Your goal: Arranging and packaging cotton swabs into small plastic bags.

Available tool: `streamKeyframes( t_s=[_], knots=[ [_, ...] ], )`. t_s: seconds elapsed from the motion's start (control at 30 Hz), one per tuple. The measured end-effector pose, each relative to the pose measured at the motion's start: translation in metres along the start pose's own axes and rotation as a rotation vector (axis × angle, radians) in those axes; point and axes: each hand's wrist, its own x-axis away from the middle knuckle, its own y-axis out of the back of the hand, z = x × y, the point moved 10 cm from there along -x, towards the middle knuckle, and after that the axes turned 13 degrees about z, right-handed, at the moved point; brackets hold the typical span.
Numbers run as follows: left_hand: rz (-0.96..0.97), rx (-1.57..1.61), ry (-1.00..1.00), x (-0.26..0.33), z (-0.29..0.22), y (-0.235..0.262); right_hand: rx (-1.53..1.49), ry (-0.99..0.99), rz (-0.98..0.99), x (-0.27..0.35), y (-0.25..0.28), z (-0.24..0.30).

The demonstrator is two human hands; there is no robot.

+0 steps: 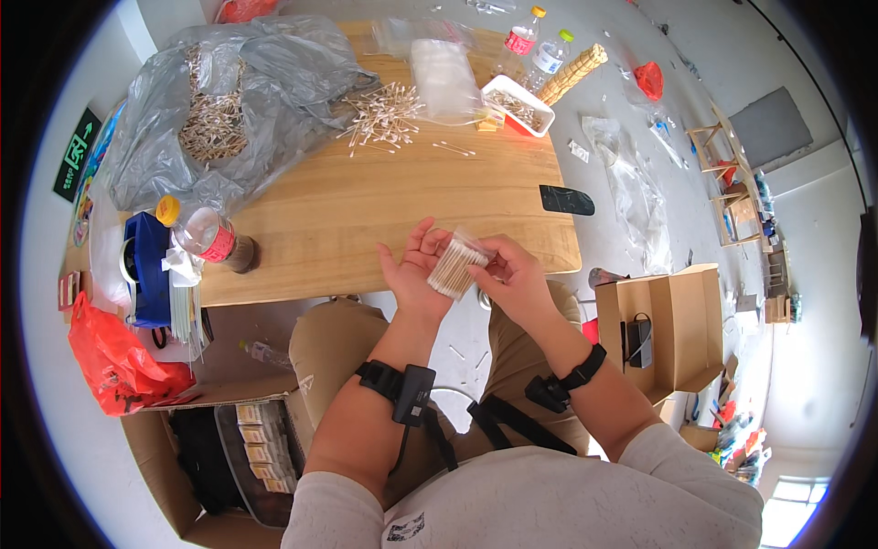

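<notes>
A small clear plastic bag of cotton swabs (456,268) is in front of me at the table's near edge, its sticks lying side by side. My right hand (514,277) pinches the bag's right side between thumb and fingers. Beneath its left side lies my left hand (417,277), palm up, fingers stretched out and thumb apart. A loose pile of cotton swabs (389,114) lies farther back on the wooden table (366,201), with a few strays to its right. Beside it is a stack of clear plastic bags (443,78).
A large grey plastic bag (274,82) holding many swabs covers the back left. A white tray (540,108) and bottles (521,38) stand at the back right. A dark flat piece (567,200) overhangs the right edge. Cardboard boxes (704,329) flank me.
</notes>
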Motion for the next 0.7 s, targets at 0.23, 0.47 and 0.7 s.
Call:
streamKeyframes(
  t_s=[0.23, 0.47, 0.7],
  knots=[
    [-0.013, -0.005, -0.002, -0.001, 0.0, 0.006, 0.075, 0.036, 0.067, -0.004, -0.005, 0.021],
    [0.001, 0.001, -0.009, 0.0, -0.002, -0.001, -0.12, -0.117, 0.02, -0.001, -0.004, 0.004],
    [-0.064, 0.034, 0.001, 0.004, 0.001, -0.002, -0.172, -0.05, 0.025, -0.001, -0.005, 0.002]
  ],
)
